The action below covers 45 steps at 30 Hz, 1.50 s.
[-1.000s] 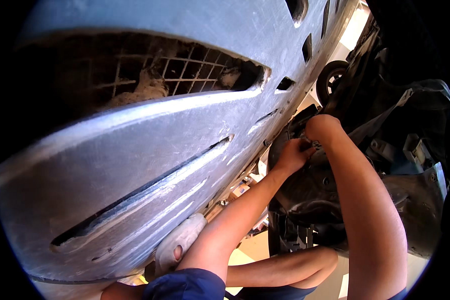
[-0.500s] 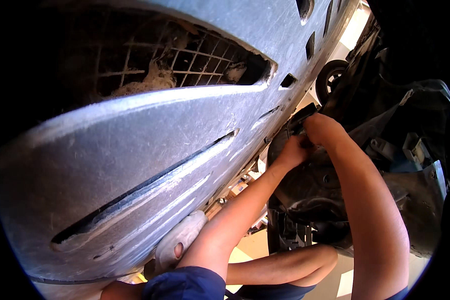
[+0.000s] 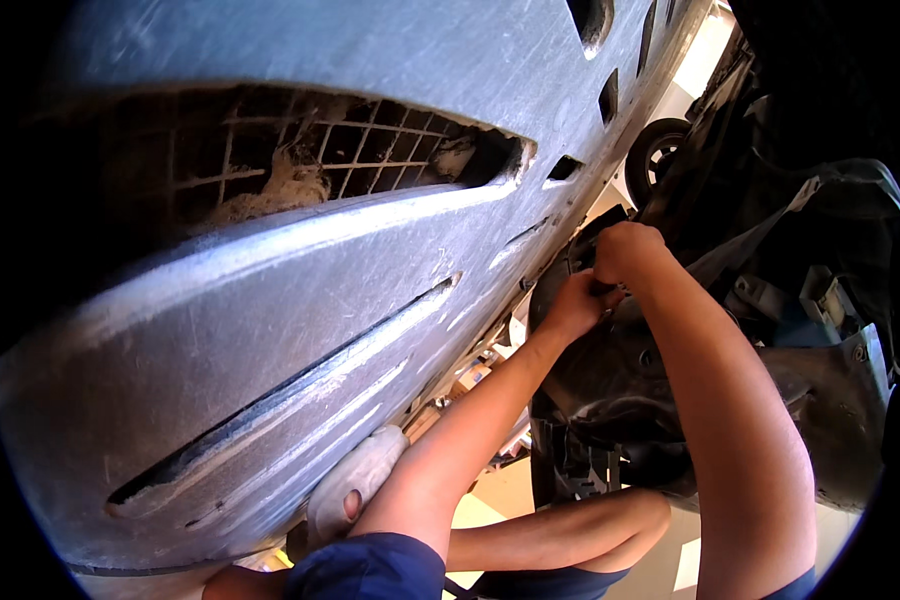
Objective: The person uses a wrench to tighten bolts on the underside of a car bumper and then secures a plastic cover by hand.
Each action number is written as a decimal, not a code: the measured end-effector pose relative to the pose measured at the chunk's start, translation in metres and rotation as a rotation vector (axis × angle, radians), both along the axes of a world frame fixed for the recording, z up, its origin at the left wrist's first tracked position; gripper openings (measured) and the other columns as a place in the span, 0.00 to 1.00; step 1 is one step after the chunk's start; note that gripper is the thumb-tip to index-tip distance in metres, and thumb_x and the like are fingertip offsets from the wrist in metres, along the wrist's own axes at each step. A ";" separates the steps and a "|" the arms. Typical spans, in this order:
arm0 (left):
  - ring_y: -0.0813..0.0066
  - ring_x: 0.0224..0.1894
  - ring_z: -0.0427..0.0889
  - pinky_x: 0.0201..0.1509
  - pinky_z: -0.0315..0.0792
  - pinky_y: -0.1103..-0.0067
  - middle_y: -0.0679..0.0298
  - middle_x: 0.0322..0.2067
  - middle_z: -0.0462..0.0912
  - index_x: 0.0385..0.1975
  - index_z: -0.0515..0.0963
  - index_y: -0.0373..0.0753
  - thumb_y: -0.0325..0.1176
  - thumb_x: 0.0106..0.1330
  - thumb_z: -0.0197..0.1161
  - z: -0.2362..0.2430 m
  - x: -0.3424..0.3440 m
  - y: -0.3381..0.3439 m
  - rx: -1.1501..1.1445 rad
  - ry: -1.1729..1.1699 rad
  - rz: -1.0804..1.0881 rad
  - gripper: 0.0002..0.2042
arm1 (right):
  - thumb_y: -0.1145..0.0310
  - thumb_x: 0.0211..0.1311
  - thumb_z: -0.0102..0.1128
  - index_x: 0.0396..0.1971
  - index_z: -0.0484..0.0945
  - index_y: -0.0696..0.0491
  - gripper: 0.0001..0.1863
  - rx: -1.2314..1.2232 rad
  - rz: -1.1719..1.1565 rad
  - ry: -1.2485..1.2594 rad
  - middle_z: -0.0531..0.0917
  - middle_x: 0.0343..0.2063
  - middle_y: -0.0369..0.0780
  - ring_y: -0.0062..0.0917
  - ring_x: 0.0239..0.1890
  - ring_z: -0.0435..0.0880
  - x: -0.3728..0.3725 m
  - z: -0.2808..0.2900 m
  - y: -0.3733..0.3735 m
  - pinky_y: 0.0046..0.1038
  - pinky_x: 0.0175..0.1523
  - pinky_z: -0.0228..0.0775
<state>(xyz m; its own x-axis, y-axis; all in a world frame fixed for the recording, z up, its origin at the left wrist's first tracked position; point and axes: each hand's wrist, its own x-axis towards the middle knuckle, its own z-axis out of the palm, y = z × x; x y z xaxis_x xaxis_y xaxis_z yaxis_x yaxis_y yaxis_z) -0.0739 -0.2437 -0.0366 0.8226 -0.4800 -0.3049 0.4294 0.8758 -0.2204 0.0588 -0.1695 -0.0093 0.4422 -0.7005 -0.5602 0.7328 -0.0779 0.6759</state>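
My left hand and my right hand are close together at the near edge of a black plastic liner under a vehicle. The right hand is above and slightly to the right of the left, with its fingers curled over. The left hand's fingers are bent and pressed together just below. Whatever they grip is hidden among dark parts; a dark edge shows just past the knuckles. To the left stretches a scuffed grey underbody panel with slots.
A mesh-backed opening in the panel holds dirt clumps. Beyond my hands stands a wheel. Brackets and loose sheeting hang at the right. A bent bare leg and a grey shoe are low in view.
My right hand has shifted slightly left and its wrist has turned, with the fingers staying curled. The left hand stays beside it. The whole view has shifted a little.
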 end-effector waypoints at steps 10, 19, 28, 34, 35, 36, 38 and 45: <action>0.76 0.44 0.80 0.50 0.72 0.75 0.58 0.39 0.84 0.40 0.78 0.32 0.24 0.59 0.65 0.009 -0.003 -0.004 0.114 -0.055 0.020 0.10 | 0.70 0.49 0.61 0.39 0.85 0.51 0.15 -0.012 -0.103 0.001 0.84 0.43 0.46 0.39 0.49 0.83 -0.008 0.016 -0.007 0.36 0.51 0.76; 0.74 0.43 0.80 0.48 0.72 0.75 0.55 0.39 0.84 0.40 0.78 0.30 0.24 0.56 0.64 0.015 -0.006 -0.009 0.261 -0.074 -0.014 0.12 | 0.69 0.47 0.62 0.33 0.87 0.51 0.11 0.010 -0.086 0.120 0.85 0.39 0.45 0.39 0.45 0.84 -0.009 0.025 -0.021 0.36 0.48 0.77; 0.78 0.34 0.79 0.38 0.72 0.78 0.62 0.31 0.85 0.36 0.80 0.33 0.20 0.55 0.63 -0.003 0.004 0.002 0.021 -0.060 0.073 0.09 | 0.69 0.45 0.62 0.31 0.87 0.50 0.11 0.070 -0.075 0.163 0.86 0.37 0.44 0.38 0.43 0.84 -0.009 0.024 -0.009 0.35 0.47 0.77; 0.75 0.35 0.80 0.41 0.73 0.76 0.61 0.33 0.85 0.37 0.80 0.34 0.26 0.56 0.68 0.004 0.001 0.006 0.233 -0.065 0.066 0.10 | 0.71 0.43 0.64 0.31 0.87 0.51 0.11 0.044 -0.107 0.261 0.86 0.37 0.43 0.36 0.44 0.85 0.002 0.017 -0.013 0.35 0.46 0.77; 0.76 0.36 0.80 0.42 0.73 0.76 0.61 0.33 0.85 0.37 0.80 0.33 0.28 0.56 0.69 0.004 0.000 0.006 0.202 -0.062 0.044 0.10 | 0.71 0.43 0.64 0.31 0.86 0.51 0.11 0.018 -0.099 0.241 0.86 0.37 0.43 0.36 0.44 0.85 0.001 0.013 -0.009 0.35 0.46 0.78; 0.76 0.36 0.80 0.43 0.73 0.76 0.60 0.34 0.85 0.37 0.80 0.33 0.29 0.56 0.69 0.004 0.002 0.008 0.169 -0.060 0.025 0.11 | 0.71 0.43 0.64 0.31 0.86 0.53 0.11 0.084 -0.013 0.164 0.85 0.37 0.45 0.37 0.44 0.84 -0.001 0.013 -0.012 0.35 0.46 0.77; 0.76 0.37 0.81 0.44 0.73 0.75 0.59 0.34 0.85 0.38 0.80 0.33 0.30 0.56 0.70 0.004 0.005 0.010 0.127 -0.066 0.002 0.12 | 0.70 0.43 0.63 0.30 0.86 0.56 0.11 0.146 0.083 0.054 0.85 0.37 0.46 0.38 0.43 0.84 -0.006 0.013 -0.017 0.35 0.46 0.77; 0.77 0.33 0.81 0.41 0.73 0.76 0.58 0.30 0.85 0.34 0.80 0.32 0.29 0.54 0.71 0.010 0.002 0.000 0.129 0.010 0.092 0.11 | 0.72 0.45 0.61 0.28 0.86 0.57 0.09 0.036 -0.119 0.046 0.85 0.30 0.47 0.37 0.40 0.85 0.005 0.009 -0.011 0.35 0.45 0.78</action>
